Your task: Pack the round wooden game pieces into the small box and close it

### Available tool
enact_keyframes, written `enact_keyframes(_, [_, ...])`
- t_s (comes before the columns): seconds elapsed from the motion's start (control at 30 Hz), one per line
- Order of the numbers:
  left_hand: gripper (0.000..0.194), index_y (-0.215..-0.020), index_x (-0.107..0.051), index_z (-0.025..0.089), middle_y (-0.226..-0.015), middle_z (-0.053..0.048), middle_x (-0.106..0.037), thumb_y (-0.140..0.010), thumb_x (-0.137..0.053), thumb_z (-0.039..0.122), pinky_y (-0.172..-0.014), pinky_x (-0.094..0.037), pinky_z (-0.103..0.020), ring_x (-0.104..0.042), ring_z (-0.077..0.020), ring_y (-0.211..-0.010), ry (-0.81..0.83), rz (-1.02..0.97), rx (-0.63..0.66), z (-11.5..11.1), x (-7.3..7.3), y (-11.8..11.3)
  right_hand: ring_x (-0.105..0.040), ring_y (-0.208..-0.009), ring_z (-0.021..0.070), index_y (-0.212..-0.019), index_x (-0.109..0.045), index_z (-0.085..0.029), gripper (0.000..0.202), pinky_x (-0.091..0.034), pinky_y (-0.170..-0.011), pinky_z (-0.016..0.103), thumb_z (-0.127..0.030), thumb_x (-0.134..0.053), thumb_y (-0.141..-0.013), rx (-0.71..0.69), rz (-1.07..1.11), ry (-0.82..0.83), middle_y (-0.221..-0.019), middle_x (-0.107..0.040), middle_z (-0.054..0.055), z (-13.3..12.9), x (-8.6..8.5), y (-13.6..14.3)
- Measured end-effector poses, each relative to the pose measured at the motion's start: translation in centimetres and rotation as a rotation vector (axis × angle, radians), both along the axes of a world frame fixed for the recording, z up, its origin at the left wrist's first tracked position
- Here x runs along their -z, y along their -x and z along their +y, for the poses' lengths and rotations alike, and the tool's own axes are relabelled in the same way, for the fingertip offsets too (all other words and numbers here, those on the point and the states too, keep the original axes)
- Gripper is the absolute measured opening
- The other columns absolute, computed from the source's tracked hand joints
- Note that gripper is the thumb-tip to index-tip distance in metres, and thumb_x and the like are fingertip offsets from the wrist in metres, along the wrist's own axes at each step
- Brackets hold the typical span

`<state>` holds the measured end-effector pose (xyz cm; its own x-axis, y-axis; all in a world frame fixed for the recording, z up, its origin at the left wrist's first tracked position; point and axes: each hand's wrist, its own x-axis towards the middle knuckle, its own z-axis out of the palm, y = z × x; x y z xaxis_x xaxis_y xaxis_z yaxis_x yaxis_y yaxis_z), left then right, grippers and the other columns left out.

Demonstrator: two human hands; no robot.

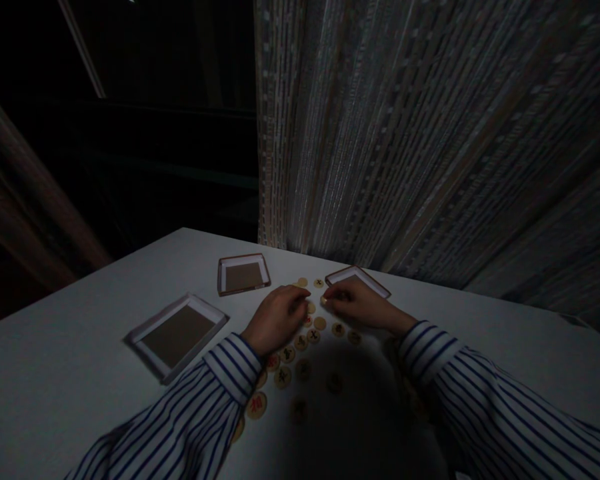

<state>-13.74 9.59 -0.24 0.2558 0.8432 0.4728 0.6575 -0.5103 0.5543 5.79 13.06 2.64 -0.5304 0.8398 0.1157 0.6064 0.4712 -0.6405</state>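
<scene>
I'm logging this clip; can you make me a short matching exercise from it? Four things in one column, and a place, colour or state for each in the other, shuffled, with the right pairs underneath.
Things
1. Right hand
2. Patterned curtain
3. Left sleeve
4. Open tray nearest that sleeve

Places, colours, states
A. Pale with dark blue stripes
B. Fingertips at a small round piece
C. Lying on the white table
D. Hanging beyond the far table edge

Right pairs: 1-B, 2-D, 3-A, 4-C
</scene>
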Motion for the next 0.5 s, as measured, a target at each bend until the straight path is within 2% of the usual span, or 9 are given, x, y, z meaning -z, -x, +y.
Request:
enact_keyframes(0.2, [0.024,-0.102,-0.060,0.017,-0.095,-0.006,-0.065,-0.079,-0.053,0.023,-0.082,-0.046,-0.033,-0.059,-0.0192,-0.091,-0.041,0.029,0.005,-0.3,0.3,-0.4,-0.049,-0.055,0.0100,-0.086,-0.062,-0.012,0.025,-0.037,-0.050,0.022,-0.033,-0.056,-0.074,0.026,0.142,0.175,-0.062,-0.056,-0.001,0.0,-0.4,0.4])
enact_keyframes(0.5, [0.027,-0.104,-0.058,0.017,-0.098,-0.007,-0.065,-0.078,-0.056,0.025,-0.083,-0.046,-0.034,-0.058,-0.0196,-0.092,-0.110,0.055,0.027,-0.7,0.3,-0.6,-0.038,-0.047,0.0053,-0.085,-0.063,-0.012,0.028,-0.029,-0.043,0.020,-0.037,-0.058,-0.073,0.053,0.246,0.375,-0.060,-0.051,-0.004,-0.9,-1.2,1.1])
